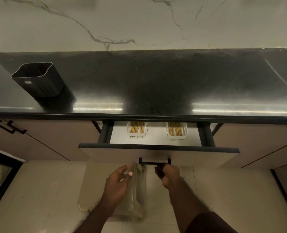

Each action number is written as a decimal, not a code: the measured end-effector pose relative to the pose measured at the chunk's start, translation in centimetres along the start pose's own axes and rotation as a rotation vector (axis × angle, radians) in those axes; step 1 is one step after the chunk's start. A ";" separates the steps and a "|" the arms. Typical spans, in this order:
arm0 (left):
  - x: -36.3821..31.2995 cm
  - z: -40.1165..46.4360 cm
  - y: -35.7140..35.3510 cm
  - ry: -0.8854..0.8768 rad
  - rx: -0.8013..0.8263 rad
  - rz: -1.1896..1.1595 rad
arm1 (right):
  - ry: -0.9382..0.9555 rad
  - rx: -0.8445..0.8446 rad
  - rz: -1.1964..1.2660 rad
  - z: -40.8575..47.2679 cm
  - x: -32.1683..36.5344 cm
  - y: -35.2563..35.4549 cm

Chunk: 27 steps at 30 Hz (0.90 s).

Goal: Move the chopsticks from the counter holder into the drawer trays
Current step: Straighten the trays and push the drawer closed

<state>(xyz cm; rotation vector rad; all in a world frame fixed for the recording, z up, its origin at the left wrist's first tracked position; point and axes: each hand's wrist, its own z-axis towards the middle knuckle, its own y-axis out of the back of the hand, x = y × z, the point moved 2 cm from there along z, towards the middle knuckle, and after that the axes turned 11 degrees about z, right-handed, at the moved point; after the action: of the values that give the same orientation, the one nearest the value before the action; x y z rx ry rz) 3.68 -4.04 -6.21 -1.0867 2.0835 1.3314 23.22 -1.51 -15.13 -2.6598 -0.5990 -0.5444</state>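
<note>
— Where were the chopsticks (137, 127)?

— Pale sticks lay in two white trays (176, 132) inside the half-open drawer (156, 146), beyond my grips.

— And the grips?

— My right hand (168, 174) was clenched round the drawer handle (152, 163). My left hand (117, 184) grasped a clear lid (137, 190).

— Anything else?

— The dark holder (38, 79) stood far left on the table (156, 84).
</note>
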 end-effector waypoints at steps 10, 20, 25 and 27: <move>-0.3 1.5 -0.6 -0.019 -0.050 -0.011 | 0.048 0.034 -0.062 3.4 3.1 -4.4; -4.3 4.7 -0.2 -0.114 -0.093 0.038 | 0.058 0.047 -0.147 5.3 5.3 -7.1; -5.3 5.4 -0.1 -0.092 -0.114 0.022 | 0.051 0.049 -0.190 5.8 5.9 -7.9; -5.3 5.6 -0.2 -0.086 -0.107 0.005 | 0.052 0.051 -0.205 6.2 6.1 -8.0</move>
<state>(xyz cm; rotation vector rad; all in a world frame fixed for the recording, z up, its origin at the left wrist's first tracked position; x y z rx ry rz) 6.74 2.92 -5.09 -1.0491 1.9742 1.4807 26.28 9.88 -15.71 -2.5436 -0.8638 -0.6438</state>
